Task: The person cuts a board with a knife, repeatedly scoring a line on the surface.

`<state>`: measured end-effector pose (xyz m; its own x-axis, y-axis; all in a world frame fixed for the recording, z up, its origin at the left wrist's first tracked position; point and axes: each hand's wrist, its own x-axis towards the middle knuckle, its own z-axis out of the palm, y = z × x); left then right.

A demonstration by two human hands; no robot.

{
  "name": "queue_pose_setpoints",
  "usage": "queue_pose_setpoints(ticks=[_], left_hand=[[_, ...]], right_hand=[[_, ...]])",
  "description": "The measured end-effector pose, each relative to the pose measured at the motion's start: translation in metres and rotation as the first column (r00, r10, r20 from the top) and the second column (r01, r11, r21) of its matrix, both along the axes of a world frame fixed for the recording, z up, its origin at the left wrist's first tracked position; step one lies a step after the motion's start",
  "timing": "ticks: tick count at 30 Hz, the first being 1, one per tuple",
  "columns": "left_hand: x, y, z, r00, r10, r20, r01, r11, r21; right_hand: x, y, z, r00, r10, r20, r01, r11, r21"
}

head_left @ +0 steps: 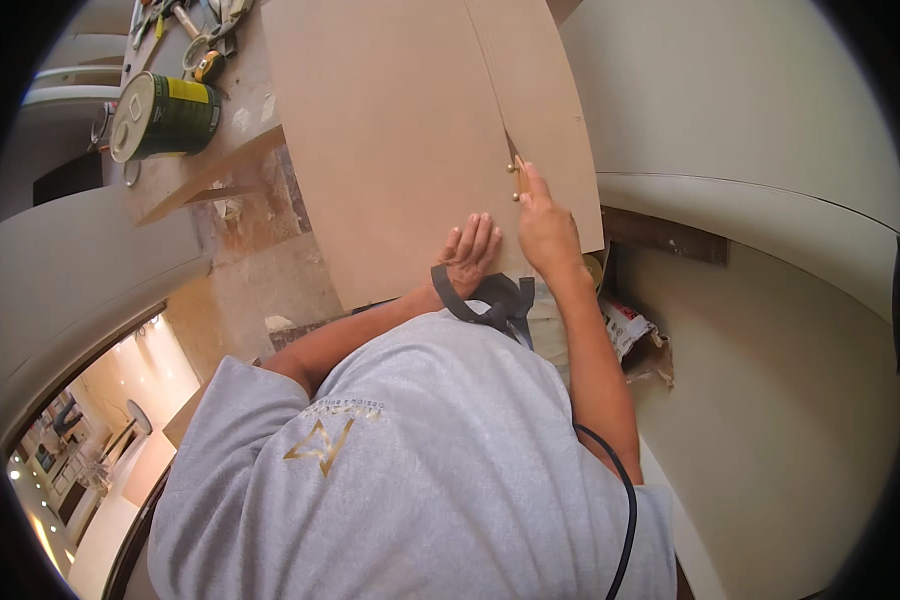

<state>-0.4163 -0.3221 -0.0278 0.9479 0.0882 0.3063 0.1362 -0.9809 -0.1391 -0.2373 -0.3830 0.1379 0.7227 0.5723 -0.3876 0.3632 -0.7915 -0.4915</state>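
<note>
A large light-brown board (390,130) lies in front of me. A thin dark line runs down it from the far edge, widening into a narrow dark gap near my right hand. My right hand (550,235) is closed around a small wooden-handled tool (521,180) with brass-coloured knobs, at the near end of that line. Its tip, by the gap, is too small to make out. Flat on the board's near part rests my left hand (473,250), fingers stretched out and holding nothing. A dark strap (450,295) hangs by its wrist.
On a wooden bench (245,110) at the far left stand a dark green tin (175,115) with a yellow band, a tape measure (209,67) and several tools. Large pale curved panels (730,100) flank the right side. A torn bag (630,335) lies below the board's right corner.
</note>
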Motion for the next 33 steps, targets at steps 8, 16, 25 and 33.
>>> queue_pose_setpoints(ticks=[8,16,25,33], left_hand=[[-0.008,0.010,0.015,0.999,0.013,-0.033,-0.014,1.000,-0.022],[0.001,-0.004,0.014,0.998,0.007,-0.057,-0.008,1.000,-0.005],[-0.002,0.010,0.025,1.000,0.010,-0.026,-0.010,1.000,-0.006],[-0.006,0.002,-0.009,0.999,-0.016,0.040,0.016,1.000,0.001]], right_hand=[[-0.067,-0.103,0.048,1.000,-0.015,-0.026,0.017,0.997,0.074],[0.011,0.002,0.002,0.999,0.004,-0.032,-0.005,1.000,-0.010],[-0.032,-0.054,0.030,0.997,-0.004,-0.077,0.010,0.997,0.076],[-0.011,-0.015,0.039,0.996,0.055,-0.075,-0.055,0.998,0.000]])
